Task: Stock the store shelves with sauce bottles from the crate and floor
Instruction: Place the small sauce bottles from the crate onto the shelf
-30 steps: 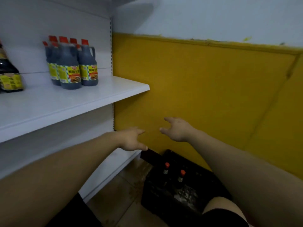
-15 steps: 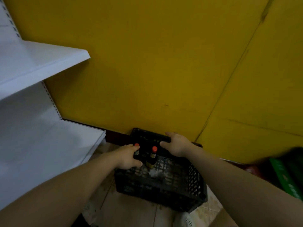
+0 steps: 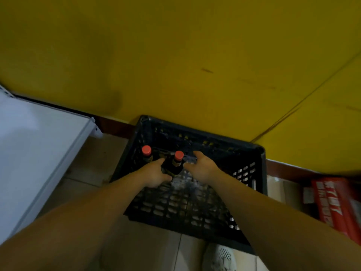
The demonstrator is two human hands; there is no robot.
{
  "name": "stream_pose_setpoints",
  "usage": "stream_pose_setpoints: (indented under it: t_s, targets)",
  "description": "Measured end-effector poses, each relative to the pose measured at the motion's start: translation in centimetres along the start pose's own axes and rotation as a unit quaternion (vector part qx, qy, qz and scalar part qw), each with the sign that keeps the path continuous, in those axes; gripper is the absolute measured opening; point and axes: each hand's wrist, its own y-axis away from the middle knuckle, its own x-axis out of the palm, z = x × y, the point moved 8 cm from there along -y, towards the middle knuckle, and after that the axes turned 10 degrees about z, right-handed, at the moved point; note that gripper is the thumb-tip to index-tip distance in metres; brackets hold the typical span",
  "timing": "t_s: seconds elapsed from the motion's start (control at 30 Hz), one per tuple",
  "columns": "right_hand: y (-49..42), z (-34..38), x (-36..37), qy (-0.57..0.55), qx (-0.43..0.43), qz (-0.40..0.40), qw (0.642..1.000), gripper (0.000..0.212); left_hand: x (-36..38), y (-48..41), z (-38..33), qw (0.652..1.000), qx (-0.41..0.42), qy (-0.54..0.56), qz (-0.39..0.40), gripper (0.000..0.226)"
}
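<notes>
A person's left hand and right hand, fingers spread and gripping nothing, are flanking a sauce bottle standing in the crate, risking tipping it onto the second bottle just beyond the left hand if bumped

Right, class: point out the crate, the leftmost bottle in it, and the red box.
crate [image 3: 256,173], head view, right wall
leftmost bottle [image 3: 146,150], head view, red cap
red box [image 3: 330,202], head view, printed side

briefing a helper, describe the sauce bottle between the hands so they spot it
A black crate sits against the yellow wall. In its far left stand two red-capped bottles. The sauce bottle is the one between the left hand and right hand; the other bottle is nearer its left wall.
</notes>
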Motion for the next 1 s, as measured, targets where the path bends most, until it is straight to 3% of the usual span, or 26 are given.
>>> stream_pose_setpoints:
  t_s: [0.17, 0.33, 0.47, 0.67, 0.83, 0.93, 1.0]
  targets:
    - [-6.0, 0.7, 1.2, 0.034, -0.052, -0.003, 0.998, 0.071, 0.1, -5.3, 0.8, 0.999, 0.032, 0.028, 0.018, 0.082]
    - [-7.7, 2.0, 1.7, 0.067, -0.082, -0.018, 0.994, 0.042, 1.1, -6.9, 1.6, 0.997, 0.044, 0.058, 0.037, 0.081]
    - [-5.1, 2.7, 0.9, 0.025, -0.106, -0.042, 0.993, 0.033, 1.1, -5.9, 1.9, 0.994, 0.06, 0.084, 0.029, 0.085]
    - [4.6, 8.2, -3.2, -0.095, -0.227, -0.088, 0.965, 0.022, -0.4, 1.1, 0.5, 0.984, 0.121, 0.129, 0.006, 0.091]
    - [15.2, 16.0, -6.6, -0.159, -0.341, -0.214, 0.901, 0.018, -3.0, 13.4, -2.3, 0.928, 0.289, 0.214, -0.096, 0.079]
    - [23.0, 21.2, -7.7, -0.192, -0.391, -0.249, 0.865, 0.018, -4.4, 22.3, -2.8, 0.88, 0.35, 0.287, -0.141, 0.067]
    - [28.4, 24.6, -8.0, -0.203, -0.422, -0.261, 0.844, 0.019, -5.1, 28.4, -3.6, 0.86, 0.384, 0.3, -0.153, 0.075]
